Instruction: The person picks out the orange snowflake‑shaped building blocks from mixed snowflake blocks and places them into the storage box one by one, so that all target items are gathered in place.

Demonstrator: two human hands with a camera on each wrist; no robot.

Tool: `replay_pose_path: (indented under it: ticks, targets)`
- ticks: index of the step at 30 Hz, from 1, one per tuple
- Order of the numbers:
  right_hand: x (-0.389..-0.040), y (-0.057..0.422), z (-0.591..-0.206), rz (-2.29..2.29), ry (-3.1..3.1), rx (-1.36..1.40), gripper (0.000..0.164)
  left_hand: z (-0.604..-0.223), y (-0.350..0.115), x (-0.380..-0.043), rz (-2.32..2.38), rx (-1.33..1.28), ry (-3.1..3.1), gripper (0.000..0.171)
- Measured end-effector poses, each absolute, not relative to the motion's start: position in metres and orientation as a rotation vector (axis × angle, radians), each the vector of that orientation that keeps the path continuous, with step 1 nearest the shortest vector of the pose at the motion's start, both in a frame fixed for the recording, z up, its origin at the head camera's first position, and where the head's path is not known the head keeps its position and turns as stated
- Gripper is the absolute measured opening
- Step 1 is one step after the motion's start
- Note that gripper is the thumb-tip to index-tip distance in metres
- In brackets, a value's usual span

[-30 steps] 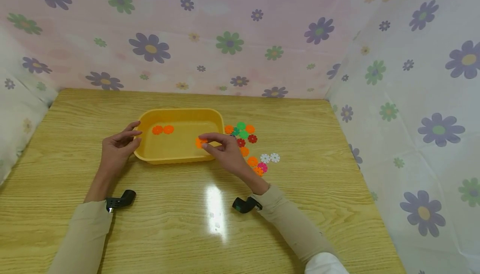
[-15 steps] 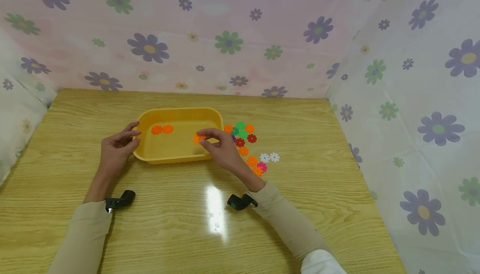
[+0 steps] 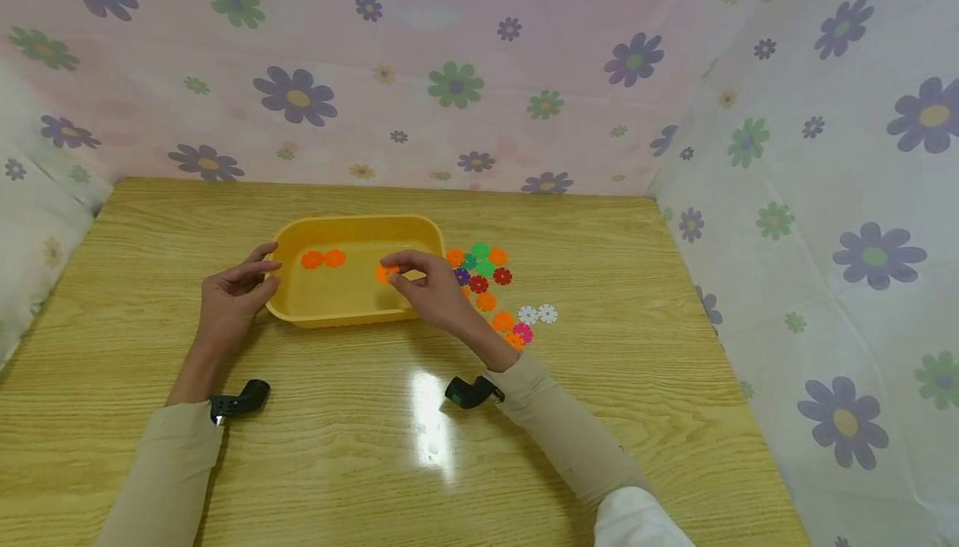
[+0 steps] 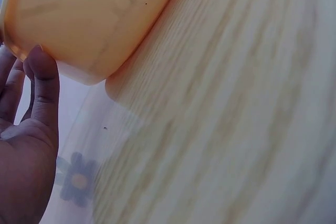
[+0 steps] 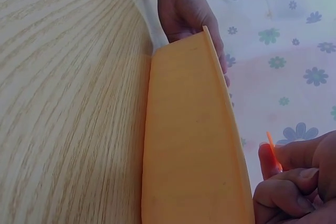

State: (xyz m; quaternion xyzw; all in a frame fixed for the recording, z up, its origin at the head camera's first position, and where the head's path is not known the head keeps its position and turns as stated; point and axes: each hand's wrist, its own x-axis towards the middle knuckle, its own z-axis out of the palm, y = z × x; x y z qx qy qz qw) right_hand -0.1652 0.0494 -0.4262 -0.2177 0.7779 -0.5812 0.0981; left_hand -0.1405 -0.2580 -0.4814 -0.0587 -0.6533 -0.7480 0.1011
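A yellow plastic tray (image 3: 355,315) stands on the table. Two orange snowflake discs (image 3: 323,259) lie side by side in its left part. My right hand (image 3: 442,293) reaches over the tray's right side and pinches another orange snowflake disc (image 3: 386,273) between thumb and fingers, above the tray floor. In the right wrist view this disc (image 5: 271,142) shows edge-on beyond the long wall. My left hand (image 3: 234,297) touches the left end of the tray with thumb and fingertips at the rim. The left wrist view shows the thumb (image 4: 43,72) against the tray's outer wall (image 4: 89,19).
Right of the tray lie loose snowflake discs, among them green (image 3: 485,267), red (image 3: 503,275), purple (image 3: 462,276), pink (image 3: 523,333), orange (image 3: 485,301) and white (image 3: 548,313) ones. Flower-patterned cloth (image 3: 457,131) hangs behind and beside the wooden table (image 3: 337,447).
My right hand has moved slightly left and farther over the tray with the orange snowflake disc, uncovering the purple disc. The left hand stays at the tray's end.
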Motion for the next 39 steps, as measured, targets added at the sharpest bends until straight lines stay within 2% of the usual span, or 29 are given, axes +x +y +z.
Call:
replay_pose_path:
  ticks: [24,39]
  targets:
    - [-0.184,0.037,-0.426,-1.654,2.301,-0.609,0.024,-0.483,-0.257,-0.141,-2.205,-0.187,-1.916,0.019]
    - [-0.2,0.023,-0.431,-1.573,2.217,-0.443,0.025,-0.483,-0.258,-0.141,-2.219,-0.177,-1.915,0.02]
